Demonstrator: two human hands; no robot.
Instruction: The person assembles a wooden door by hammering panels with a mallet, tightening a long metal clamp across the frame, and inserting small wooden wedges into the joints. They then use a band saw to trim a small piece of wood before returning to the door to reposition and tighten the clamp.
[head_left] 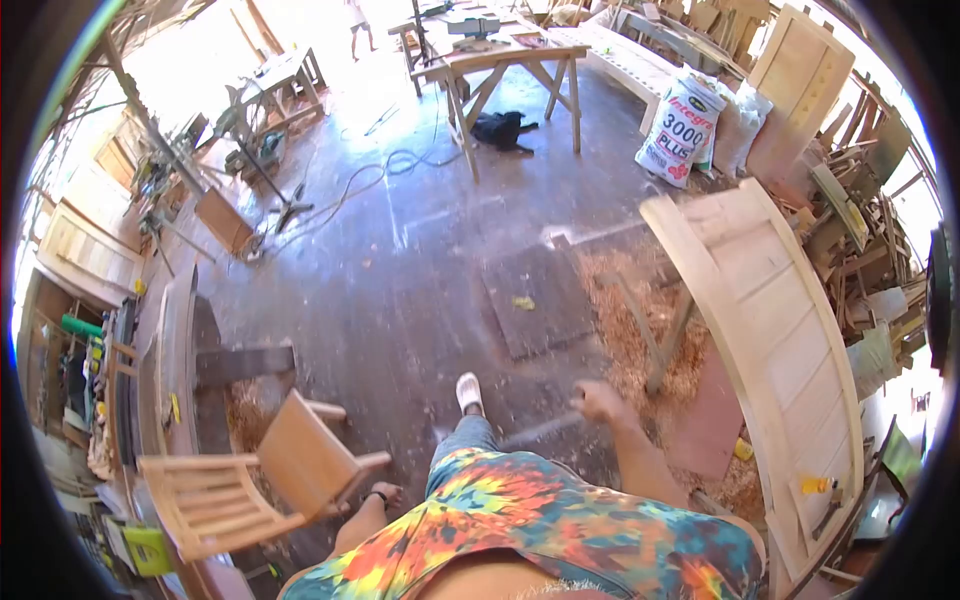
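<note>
Two hands swinging free above a workshop floor

The right hand [600, 400] was blurred, its fingers apparently clenched into a fist. It hung over the dark floor [400, 300] near the wood shavings [620, 330] and left of the pale door panel [790, 350], well apart from the panel. The left hand [388, 493], with a dark band at the wrist, was low beside the wooden chair [290, 470], just by its seat edge. I could not tell whether its fingers were released or grasping. One white shoe [468, 392] stood ahead between the hands.
</note>
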